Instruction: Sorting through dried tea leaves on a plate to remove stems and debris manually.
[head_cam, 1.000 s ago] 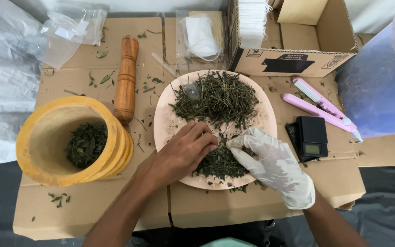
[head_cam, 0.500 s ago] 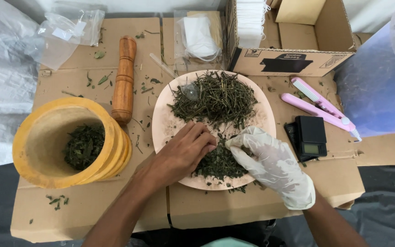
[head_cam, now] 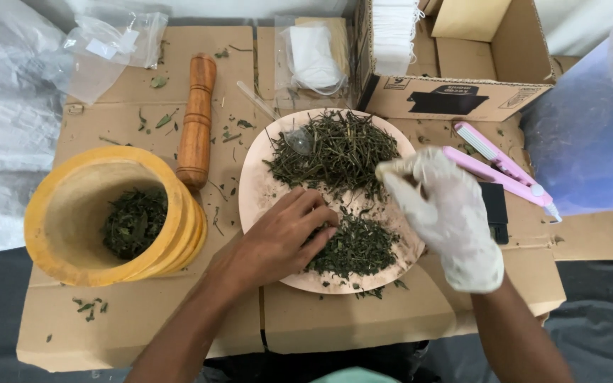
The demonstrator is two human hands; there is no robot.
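Open brown cardboard box (head_cam: 455, 92) top right, dark printed panel on its front, white stack inside. Clear plastic bag (head_cam: 108, 50) top left with a small white label (head_cam: 101, 48). Clear pouch (head_cam: 313, 60) top centre holding white folded material.

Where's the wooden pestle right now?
In the head view the wooden pestle lies on the cardboard, left of the round plate and just above the yellow mortar, well clear of the bare left hand.
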